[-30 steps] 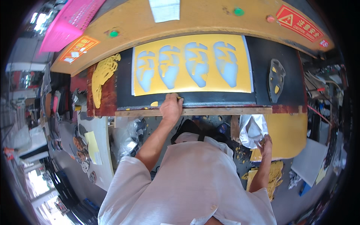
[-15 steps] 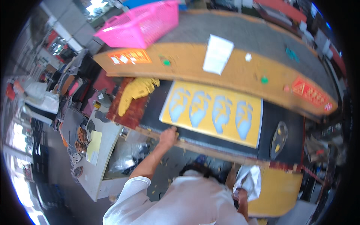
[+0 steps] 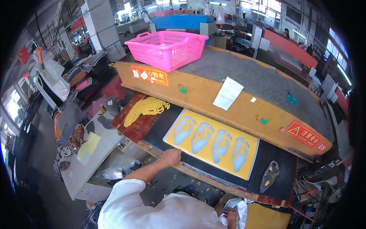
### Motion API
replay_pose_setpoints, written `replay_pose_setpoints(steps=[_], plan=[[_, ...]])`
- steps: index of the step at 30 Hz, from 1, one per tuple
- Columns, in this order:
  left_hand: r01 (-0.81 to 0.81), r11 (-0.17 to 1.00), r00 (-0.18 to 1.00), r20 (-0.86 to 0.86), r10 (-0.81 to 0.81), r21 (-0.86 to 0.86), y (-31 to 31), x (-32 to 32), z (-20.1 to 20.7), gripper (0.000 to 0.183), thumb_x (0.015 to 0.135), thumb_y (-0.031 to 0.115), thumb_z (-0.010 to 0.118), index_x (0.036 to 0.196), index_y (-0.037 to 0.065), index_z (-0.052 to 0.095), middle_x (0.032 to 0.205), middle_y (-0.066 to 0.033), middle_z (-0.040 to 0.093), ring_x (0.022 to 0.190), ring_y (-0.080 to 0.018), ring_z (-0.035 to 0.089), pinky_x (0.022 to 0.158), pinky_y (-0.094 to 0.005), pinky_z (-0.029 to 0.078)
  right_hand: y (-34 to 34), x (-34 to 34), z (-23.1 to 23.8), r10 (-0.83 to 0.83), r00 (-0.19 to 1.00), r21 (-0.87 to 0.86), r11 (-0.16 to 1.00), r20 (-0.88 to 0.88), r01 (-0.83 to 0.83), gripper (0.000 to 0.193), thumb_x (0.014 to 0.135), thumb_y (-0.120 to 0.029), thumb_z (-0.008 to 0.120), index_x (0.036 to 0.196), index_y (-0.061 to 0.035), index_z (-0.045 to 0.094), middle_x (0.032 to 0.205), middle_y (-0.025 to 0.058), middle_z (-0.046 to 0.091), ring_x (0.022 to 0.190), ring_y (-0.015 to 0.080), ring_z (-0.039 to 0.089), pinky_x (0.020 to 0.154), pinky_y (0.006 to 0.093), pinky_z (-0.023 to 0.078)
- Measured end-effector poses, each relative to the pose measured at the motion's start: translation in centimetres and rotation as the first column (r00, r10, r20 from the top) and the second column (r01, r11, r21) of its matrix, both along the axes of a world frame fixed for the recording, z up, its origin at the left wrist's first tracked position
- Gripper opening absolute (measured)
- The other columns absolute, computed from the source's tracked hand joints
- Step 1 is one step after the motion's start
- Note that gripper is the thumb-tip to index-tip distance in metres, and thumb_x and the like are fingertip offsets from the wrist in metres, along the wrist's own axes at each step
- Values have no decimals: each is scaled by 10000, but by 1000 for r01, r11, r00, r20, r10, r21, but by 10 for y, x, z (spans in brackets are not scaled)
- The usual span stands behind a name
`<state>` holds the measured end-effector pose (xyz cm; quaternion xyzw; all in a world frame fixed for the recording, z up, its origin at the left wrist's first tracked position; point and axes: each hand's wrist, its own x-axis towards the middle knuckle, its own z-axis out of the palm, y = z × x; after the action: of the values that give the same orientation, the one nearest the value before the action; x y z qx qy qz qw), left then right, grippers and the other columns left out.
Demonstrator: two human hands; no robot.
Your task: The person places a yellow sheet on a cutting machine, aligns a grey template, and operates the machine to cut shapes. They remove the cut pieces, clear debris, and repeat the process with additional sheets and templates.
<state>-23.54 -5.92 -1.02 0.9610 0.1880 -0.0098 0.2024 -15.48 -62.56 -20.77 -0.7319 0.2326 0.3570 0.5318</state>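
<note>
My left hand is closed at the wooden front edge of the black cutting board; what its curled fingers grip, if anything, is hidden. Just beyond lies a yellow sheet with several shoe-upper-shaped cutouts showing pale through it. Low in the picture, my right hand is against a crumpled white sheet, its fingers bent and partly hidden. On the board's right end rests a metal cutting die. Cut yellow pieces are heaped on the reddish left end.
An orange press beam spans behind the board, with a pink basket and teal scissors on top. To the left, a pale side table holds several dies. Yellow sheet material lies at the lower right.
The view has tilted up and turned, bringing more of the workshop into sight. My left hand stays at the board's edge. My right hand now sits lower, against the white sheet.
</note>
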Motion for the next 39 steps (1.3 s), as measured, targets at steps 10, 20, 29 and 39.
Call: replay_pose_setpoints(steps=[10,20,29,39], plan=[[489,767,869,309,-387,-415,-241,46,16,187,906,206,763,934,86,622,934,-147,686,911,-402,701,779,-512,556,117,9,165,42,982,871,470,-182,141,488,1130,-464,538,1352,-38,622,1232,116,731,1122,289,726,987,505,613],[461,759,888,234,-397,-460,-268,28,2,255,971,321,746,1069,86,725,1063,-178,692,1033,-411,698,918,-490,559,41,7,125,25,920,867,344,-391,360,230,1099,-302,631,1143,-106,743,1010,68,774,854,199,708,798,345,600],[226,967,881,449,-150,-120,-185,28,5,186,934,153,722,1057,13,727,1081,-213,706,1069,-436,645,1006,-518,503,-66,-1,98,-354,933,293,900,58,323,230,1031,-196,713,1206,-52,750,1045,28,727,866,125,669,642,316,581],[206,974,953,206,-222,93,-135,10,-39,506,817,296,886,1219,41,713,1198,-178,674,1153,-417,610,1034,-511,471,-136,2,20,105,957,-448,893,269,27,619,903,-270,729,1459,-10,643,1401,293,678,1323,418,652,1132,433,509]])
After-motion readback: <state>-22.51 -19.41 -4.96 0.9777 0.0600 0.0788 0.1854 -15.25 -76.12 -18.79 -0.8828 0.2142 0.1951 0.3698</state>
